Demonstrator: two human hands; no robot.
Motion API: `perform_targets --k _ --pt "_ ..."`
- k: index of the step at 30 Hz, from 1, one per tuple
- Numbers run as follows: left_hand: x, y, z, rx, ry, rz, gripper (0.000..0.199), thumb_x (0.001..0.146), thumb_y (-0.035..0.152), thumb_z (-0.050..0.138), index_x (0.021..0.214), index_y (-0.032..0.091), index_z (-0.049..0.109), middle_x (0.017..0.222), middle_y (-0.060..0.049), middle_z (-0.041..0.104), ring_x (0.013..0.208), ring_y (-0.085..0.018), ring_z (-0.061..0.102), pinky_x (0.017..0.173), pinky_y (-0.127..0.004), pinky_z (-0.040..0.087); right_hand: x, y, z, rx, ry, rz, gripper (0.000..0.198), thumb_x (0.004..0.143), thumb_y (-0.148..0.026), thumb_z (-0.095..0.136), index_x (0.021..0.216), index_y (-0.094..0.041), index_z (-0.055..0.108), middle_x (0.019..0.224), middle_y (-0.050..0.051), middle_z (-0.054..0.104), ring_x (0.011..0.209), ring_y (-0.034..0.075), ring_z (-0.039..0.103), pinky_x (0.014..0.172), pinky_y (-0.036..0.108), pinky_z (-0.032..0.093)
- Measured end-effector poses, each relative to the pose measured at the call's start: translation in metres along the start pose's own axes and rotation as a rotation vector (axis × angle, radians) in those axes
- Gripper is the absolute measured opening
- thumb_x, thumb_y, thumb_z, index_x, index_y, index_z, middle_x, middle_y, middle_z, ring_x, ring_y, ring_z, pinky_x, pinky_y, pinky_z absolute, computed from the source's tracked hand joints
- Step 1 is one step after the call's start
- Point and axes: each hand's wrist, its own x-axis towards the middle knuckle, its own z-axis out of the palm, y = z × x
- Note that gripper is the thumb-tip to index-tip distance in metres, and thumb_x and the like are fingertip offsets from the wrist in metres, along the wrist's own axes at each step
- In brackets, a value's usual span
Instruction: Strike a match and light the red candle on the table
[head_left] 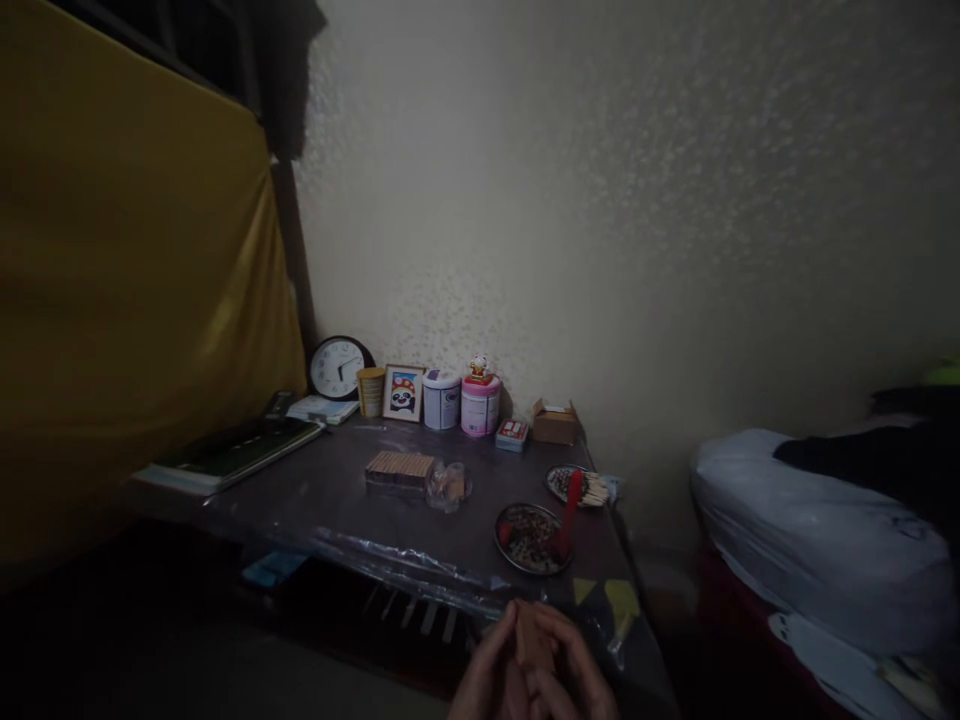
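Far left on the table [330, 500] lies a book [232, 450]; mid-table a wooden block [399, 470]; right, a dish [531, 538]. Near edge: left hand [491, 680] and right hand [577, 675] clasp a small block [532, 635] together.

Your table [337, 500], well stocked along the wall.
Clock [339, 367], panda picture [403, 392], two tins [441, 399], a block stack [399, 470] mid-table, two dishes [529, 538] near you.
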Motion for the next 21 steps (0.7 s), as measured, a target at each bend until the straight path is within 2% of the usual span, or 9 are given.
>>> perform_targets --k 6,9,21 --pt "0.000 -0.003 -0.003 -0.016 -0.036 0.058 0.028 0.083 0.038 0.053 0.094 0.014 0.064 0.080 -0.006 0.072 0.066 -0.015 0.065 0.061 -0.023 0.043 0.006 -0.008 -0.012 -0.026 -0.183 -0.010 0.038 0.076 -0.041 0.061 0.110 -0.025 0.062 0.127 0.008 0.057 0.120 0.026 0.049 0.100 0.036 0.040" --pt "0.001 -0.004 -0.007 -0.007 -0.054 0.074 0.028 0.085 0.037 0.051 0.095 0.013 0.063 0.081 -0.006 0.072 0.062 -0.012 0.063 0.056 -0.021 0.041 0.007 -0.007 -0.012 -0.020 -0.196 -0.003 0.038 0.077 -0.039 0.060 0.112 -0.025 0.060 0.129 0.007 0.056 0.121 0.026 0.048 0.100 0.037 0.040" --pt "0.003 -0.005 -0.007 -0.026 -0.071 0.075 0.028 0.086 0.036 0.049 0.093 0.012 0.062 0.079 -0.007 0.072 0.065 -0.013 0.064 0.060 -0.021 0.044 0.004 -0.017 -0.012 -0.020 -0.185 0.044 0.039 0.076 -0.041 0.061 0.112 -0.025 0.060 0.128 0.008 0.056 0.121 0.026 0.049 0.100 0.037 0.040"
